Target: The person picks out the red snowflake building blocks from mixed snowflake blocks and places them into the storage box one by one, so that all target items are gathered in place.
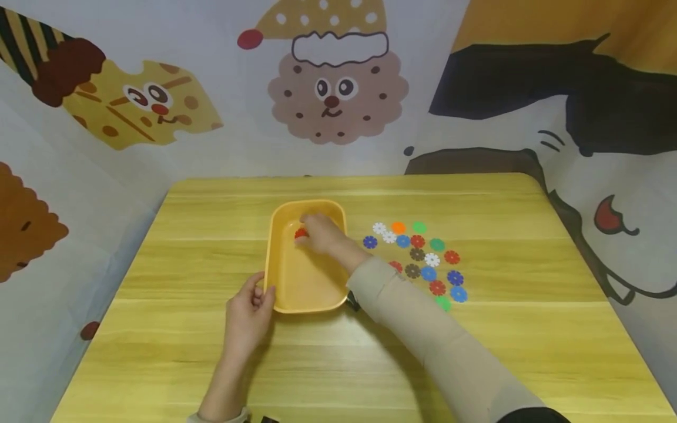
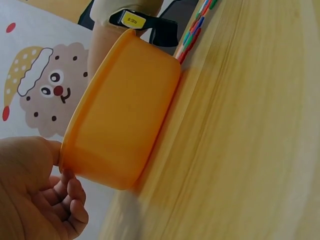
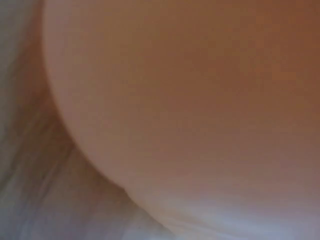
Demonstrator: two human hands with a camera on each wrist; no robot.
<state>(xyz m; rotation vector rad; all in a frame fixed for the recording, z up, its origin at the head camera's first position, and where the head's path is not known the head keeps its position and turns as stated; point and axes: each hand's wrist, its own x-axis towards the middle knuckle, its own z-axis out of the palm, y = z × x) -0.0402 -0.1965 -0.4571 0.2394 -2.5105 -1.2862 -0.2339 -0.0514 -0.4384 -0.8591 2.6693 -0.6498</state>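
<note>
A shallow orange-yellow plastic tray (image 1: 308,283) sits on the wooden table. At its near left corner my left hand (image 1: 247,314) pinches the rim, the thumb on one side and curled fingers below, as the left wrist view shows beside the tray's outer wall (image 2: 120,115). Over the tray's inside, toward its far part, my right hand (image 1: 325,235) pinches a red notched plastic disc (image 1: 301,234) between thumb and fingers. Only blurred skin fills the right wrist view.
Several flat notched discs (image 1: 432,259) in white, blue, red, green, brown and orange lie scattered right of the tray. My right sleeve (image 1: 423,323) crosses the table in front of them. A cartoon-printed cloth (image 1: 338,158) hangs behind the table (image 1: 158,335).
</note>
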